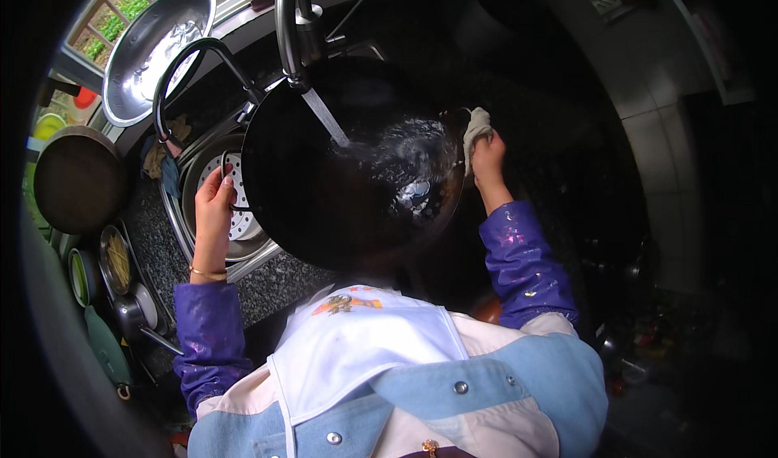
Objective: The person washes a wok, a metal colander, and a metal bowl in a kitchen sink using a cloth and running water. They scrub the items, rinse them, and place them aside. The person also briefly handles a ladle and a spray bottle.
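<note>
A large dark wok [316,215] is held in both hands over the sink. My left hand [214,200] is closed around its left loop handle [223,161]. On the opposite side, my right hand [488,159] grips a pale cloth [477,129] at the right handle, most of which the cloth hides. Water [326,118] streams from a curved metal faucet [285,27] into the wok. Rippling water [413,148] lies toward the wok's right side, with bright reflections on it.
Under the wok's left side, a perforated steamer tray [243,224] sits in the steel sink [182,230]. A second curved spout [159,93] arches nearby. A shiny metal basin [158,57] leans by the window. Along the left stand a dark round pan [79,178] and several bowls.
</note>
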A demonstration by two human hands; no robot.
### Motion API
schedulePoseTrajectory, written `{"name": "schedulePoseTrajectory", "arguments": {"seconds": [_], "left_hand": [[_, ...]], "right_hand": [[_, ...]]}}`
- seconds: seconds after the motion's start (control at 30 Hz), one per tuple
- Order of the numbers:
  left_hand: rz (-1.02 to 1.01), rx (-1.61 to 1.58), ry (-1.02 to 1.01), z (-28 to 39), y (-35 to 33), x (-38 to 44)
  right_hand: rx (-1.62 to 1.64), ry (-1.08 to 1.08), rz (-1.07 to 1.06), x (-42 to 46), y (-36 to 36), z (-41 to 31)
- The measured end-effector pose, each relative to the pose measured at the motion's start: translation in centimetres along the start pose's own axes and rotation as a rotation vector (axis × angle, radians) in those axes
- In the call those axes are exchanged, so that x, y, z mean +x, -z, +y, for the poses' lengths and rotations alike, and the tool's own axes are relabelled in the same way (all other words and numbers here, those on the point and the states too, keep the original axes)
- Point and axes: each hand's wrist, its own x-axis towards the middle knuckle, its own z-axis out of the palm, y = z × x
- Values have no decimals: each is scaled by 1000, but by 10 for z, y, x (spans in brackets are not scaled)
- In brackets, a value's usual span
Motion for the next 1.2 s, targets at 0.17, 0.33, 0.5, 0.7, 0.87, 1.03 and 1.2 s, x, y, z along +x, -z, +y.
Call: {"name": "schedulePoseTrajectory", "arguments": {"seconds": [0.17,0.33,0.5,0.7,0.87,1.03,1.2], "left_hand": [[-9,60,59,-37,-4,23],[-74,93,142,-41,-15,20],[-188,29,241,-1,-7,-5],[-131,0,178,49,1,-31],[-48,58,40,51,-1,-29],[-14,45,-22,8,9,1],[-13,-88,41,-35,-9,33]], "right_hand": [[-217,244,46,19,1,-28],[-365,244,-9,37,6,-60],[-421,91,-26,38,7,-67],[-265,-170,-98,12,7,-26],[-48,-111,-84,-6,-5,4],[-40,38,-32,8,-4,-1],[-251,274,19,27,0,-29]]}}
